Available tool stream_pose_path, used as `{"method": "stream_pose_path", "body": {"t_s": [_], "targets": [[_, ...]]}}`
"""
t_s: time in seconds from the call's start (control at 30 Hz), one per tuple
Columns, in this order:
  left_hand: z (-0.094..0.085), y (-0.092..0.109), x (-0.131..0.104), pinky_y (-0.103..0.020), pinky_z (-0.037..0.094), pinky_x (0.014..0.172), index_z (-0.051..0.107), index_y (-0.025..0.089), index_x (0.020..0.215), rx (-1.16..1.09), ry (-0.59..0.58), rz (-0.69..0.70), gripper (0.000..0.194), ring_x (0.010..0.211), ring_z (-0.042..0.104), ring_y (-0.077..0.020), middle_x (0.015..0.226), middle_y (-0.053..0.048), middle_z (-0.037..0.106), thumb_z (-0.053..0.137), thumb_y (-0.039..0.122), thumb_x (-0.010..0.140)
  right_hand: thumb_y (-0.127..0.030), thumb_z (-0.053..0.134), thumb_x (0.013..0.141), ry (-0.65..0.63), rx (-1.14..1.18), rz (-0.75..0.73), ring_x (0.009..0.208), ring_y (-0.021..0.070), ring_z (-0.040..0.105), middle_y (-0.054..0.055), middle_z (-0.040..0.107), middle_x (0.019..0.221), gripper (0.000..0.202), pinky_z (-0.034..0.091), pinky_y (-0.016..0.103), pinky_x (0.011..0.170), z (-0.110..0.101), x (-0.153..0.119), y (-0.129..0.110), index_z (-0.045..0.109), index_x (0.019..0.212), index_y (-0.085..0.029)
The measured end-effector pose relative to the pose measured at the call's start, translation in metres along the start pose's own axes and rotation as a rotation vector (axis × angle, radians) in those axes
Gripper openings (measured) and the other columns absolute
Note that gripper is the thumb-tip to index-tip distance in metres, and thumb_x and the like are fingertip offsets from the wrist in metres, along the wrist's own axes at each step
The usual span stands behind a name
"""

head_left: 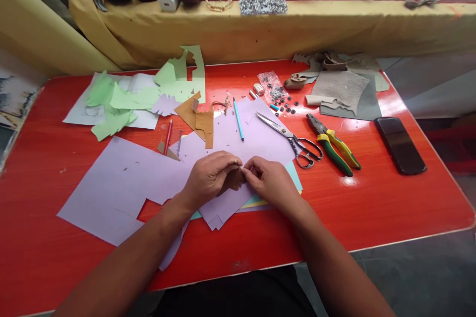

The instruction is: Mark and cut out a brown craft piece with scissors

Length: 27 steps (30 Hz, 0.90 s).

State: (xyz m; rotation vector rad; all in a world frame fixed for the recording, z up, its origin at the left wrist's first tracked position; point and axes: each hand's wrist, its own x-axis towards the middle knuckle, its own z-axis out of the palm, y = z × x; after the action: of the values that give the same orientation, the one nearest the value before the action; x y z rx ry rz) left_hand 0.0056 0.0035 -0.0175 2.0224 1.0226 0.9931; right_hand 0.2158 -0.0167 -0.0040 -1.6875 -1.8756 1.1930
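My left hand (210,176) is closed on a small brown leather piece (231,181), its thumb and forefinger pinched at the top edge. A tiny metallic round bit (235,162) shows at those fingertips, too small to name surely. My right hand (267,178) is closed too, thumb and forefinger pinched at the right edge of the leather piece, close to the left fingertips. Whether something small sits between the right fingers is hidden. Both hands are over lilac paper sheets (223,208). Beyond them lie a light blue pen (238,119) and metal scissors (284,133).
Pliers (332,146) and a black phone (400,145) lie to the right on the red table (357,208). Several black snap buttons (288,105) are scattered behind the scissors. Leather scraps (340,89) lie back right, green paper scraps (130,96) back left. A red pencil (168,137) lies left.
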Motion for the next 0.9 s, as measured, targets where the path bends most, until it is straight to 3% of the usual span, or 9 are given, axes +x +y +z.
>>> {"method": "stream_pose_path", "body": {"t_s": [0.2, 0.43, 0.67, 0.9], "targets": [[0.002, -0.001, -0.001, -0.029, 0.061, 0.080, 0.075, 0.023, 0.102, 0.004, 0.014, -0.033, 0.022, 0.086, 0.075, -0.0173, 0.094, -0.003, 0.080, 0.055, 0.015, 0.105, -0.021, 0.067, 0.100, 0.039, 0.008, -0.017, 0.063, 0.0147, 0.059, -0.003, 0.073, 0.073, 0.010, 0.038, 0.026, 0.063, 0.002, -0.002, -0.001, 0.072, 0.091, -0.023], [0.003, -0.001, -0.003, -0.029, 0.061, 0.081, 0.075, 0.023, 0.103, 0.000, 0.033, -0.027, 0.022, 0.087, 0.076, -0.0177, 0.095, -0.003, 0.081, 0.054, 0.016, 0.105, -0.036, 0.064, 0.101, 0.100, 0.210, 0.024, 0.051, 0.0143, 0.057, -0.006, 0.062, 0.063, 0.017, 0.040, 0.026, 0.054, -0.001, -0.010, 0.004, 0.071, 0.092, -0.023], [0.004, 0.002, -0.004, -0.031, 0.063, 0.082, 0.076, 0.023, 0.100, 0.011, 0.072, -0.042, 0.022, 0.088, 0.077, -0.0183, 0.093, -0.003, 0.081, 0.055, 0.017, 0.103, -0.043, 0.062, 0.101, 0.168, 0.233, 0.039, 0.051, 0.0162, 0.053, -0.005, 0.056, 0.060, 0.022, 0.040, 0.028, 0.053, -0.005, -0.039, 0.011, 0.069, 0.090, -0.024], [0.006, 0.002, -0.004, -0.033, 0.063, 0.086, 0.076, 0.024, 0.097, 0.030, 0.075, -0.075, 0.022, 0.091, 0.077, -0.0194, 0.095, -0.003, 0.082, 0.055, 0.019, 0.103, -0.046, 0.060, 0.103, 0.290, 0.184, 0.034, 0.053, 0.0168, 0.050, -0.003, 0.056, 0.061, 0.026, 0.037, 0.029, 0.054, 0.011, -0.067, 0.023, 0.071, 0.093, -0.024]]}}
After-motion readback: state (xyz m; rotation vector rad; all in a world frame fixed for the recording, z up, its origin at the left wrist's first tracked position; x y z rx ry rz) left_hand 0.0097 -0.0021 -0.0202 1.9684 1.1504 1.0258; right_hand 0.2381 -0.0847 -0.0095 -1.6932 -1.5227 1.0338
